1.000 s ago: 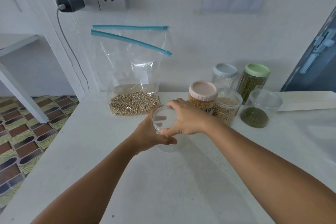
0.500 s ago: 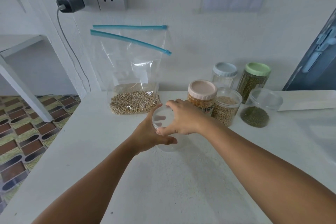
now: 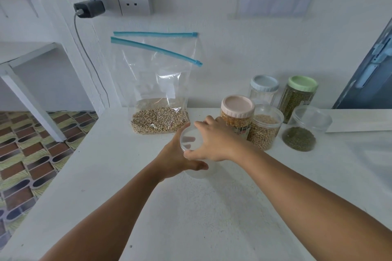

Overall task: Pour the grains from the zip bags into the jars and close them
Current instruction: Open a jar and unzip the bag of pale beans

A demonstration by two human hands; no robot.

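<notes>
We see a clear jar (image 3: pixel 199 172) standing straight up in the middle of the white table (image 3: pixel 191 218), its lid (image 3: pixel 191 139) facing up. The left hand (image 3: pixel 176 159) wraps around its side and the right hand (image 3: pixel 214 142) grips the lid. The open zip bag (image 3: pixel 157 82) of grains stands tall at the back edge, mouth up.

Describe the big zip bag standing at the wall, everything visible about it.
The large clear plastic zip bag with blue zipper strips stands upright at the back of the white counter, against the white wall. Its mouth is open: the two strips gape apart, the front one sagging to the right. Beige round grains fill only its bottom; the film above is creased and glossy. Neither hand touches it.
</notes>
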